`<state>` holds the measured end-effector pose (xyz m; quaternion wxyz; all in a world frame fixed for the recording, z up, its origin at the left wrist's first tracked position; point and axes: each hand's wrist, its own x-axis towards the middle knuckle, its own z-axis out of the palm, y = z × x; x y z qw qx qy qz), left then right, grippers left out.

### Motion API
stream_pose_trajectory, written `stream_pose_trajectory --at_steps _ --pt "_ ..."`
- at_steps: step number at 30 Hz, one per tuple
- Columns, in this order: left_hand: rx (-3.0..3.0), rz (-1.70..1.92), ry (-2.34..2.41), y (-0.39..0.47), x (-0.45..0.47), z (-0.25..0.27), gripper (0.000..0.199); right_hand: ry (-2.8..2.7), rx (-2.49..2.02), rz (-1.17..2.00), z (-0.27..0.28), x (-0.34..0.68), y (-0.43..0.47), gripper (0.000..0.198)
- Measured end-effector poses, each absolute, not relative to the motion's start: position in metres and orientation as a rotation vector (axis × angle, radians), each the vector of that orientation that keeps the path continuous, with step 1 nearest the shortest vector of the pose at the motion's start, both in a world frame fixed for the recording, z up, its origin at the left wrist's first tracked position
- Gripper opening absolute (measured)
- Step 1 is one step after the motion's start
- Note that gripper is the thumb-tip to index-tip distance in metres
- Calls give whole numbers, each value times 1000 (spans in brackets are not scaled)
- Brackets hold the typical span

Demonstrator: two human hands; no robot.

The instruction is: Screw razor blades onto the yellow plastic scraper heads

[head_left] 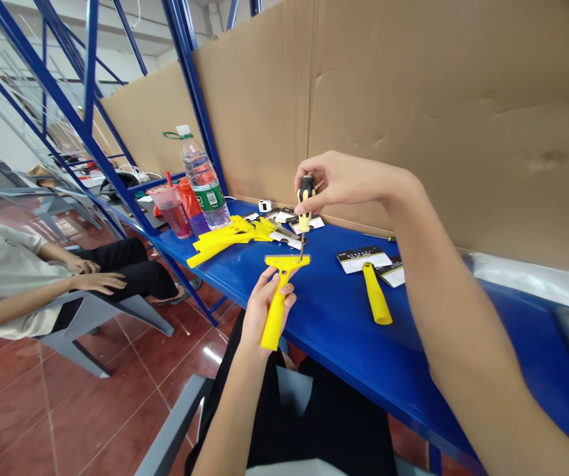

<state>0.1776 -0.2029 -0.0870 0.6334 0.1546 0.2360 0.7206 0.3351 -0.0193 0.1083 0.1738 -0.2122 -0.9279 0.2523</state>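
My left hand (259,307) is closed around the neck of a yellow scraper (275,311), whose wide head points away from me over the front of the blue table (334,337). From above, my right hand (327,178) grips a small screwdriver (305,205) with a black and pale yellow handle. Its shaft points down, and the tip meets the right end of the scraper's head; a screw there is too small to make out. To the right lies a loose yellow handle (376,294), touching black-and-white cards (361,259).
A pile of yellow scraper parts (235,235) lies at the back left, before a large water bottle (208,182) and a red drink cup (173,208). Cardboard (388,119) walls the table's back. At left, another person (11,277) sits on a grey chair (86,320).
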Motion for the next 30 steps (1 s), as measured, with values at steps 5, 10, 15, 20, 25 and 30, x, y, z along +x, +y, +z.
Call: stream_pose_trajectory --at_steps 5,10,15,20,25,30 --pt "315 1650 534 -204 177 -85 31 -2614 -619 686 109 336 -20 54" --pt "306 1666 533 -203 178 -85 28 -2594 -617 693 109 334 -22 51" --pt "334 1656 530 -203 178 -87 29 -2598 -556 681 106 330 -20 48" --pt "349 1655 507 -201 177 -90 32 -2639 -547 667 105 327 -17 48" --pt "357 1661 490 -200 177 -93 31 -2616 -537 688 106 331 -19 48" --pt "343 1658 506 -201 178 -90 30 -2574 -530 720 108 333 -23 47"
